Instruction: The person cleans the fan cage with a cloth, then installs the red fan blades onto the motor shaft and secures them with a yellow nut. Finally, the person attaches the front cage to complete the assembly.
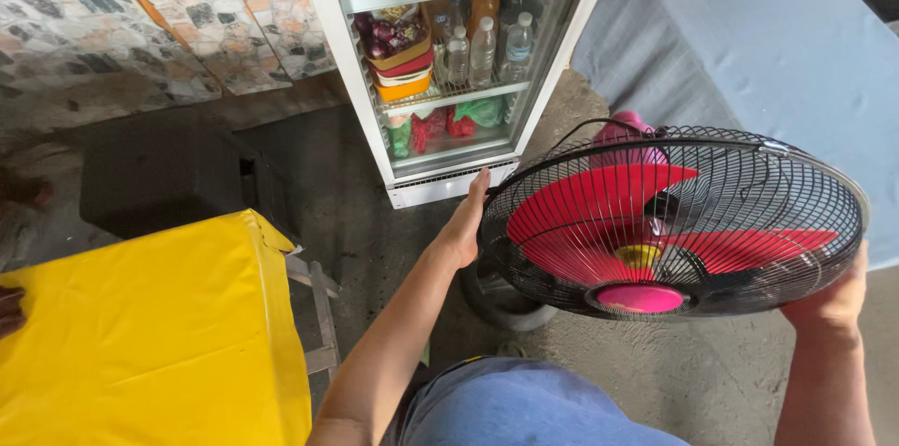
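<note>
The left hand (pixel 465 226) lies flat and open against the left rim of the fan guard, fingers pointing toward the top of the frame, palm pressed to the wire. The right hand (pixel 833 301) cups the guard's lower right rim from beneath; its fingers are hidden behind the cage, so it grips the edge rather than closing fully. Between them, in the right half of the frame, sits the electric fan head (pixel 670 221), tilted so its face looks up at the camera. Its widest span runs left to right between the two hands, each at one end, neither clearly nearer.

The fan has a round black wire guard, red blades (pixel 599 212) behind it, a pink hub cap at the front centre, and a pink motor housing (pixel 623 130) showing behind the top edge.

Further out, a glass-door fridge (pixel 449 62) holding bottles and food containers stands at upper centre. A surface under a yellow cover (pixel 150 334) fills the lower left, beside a dark box on the concrete floor (pixel 693 371).
</note>
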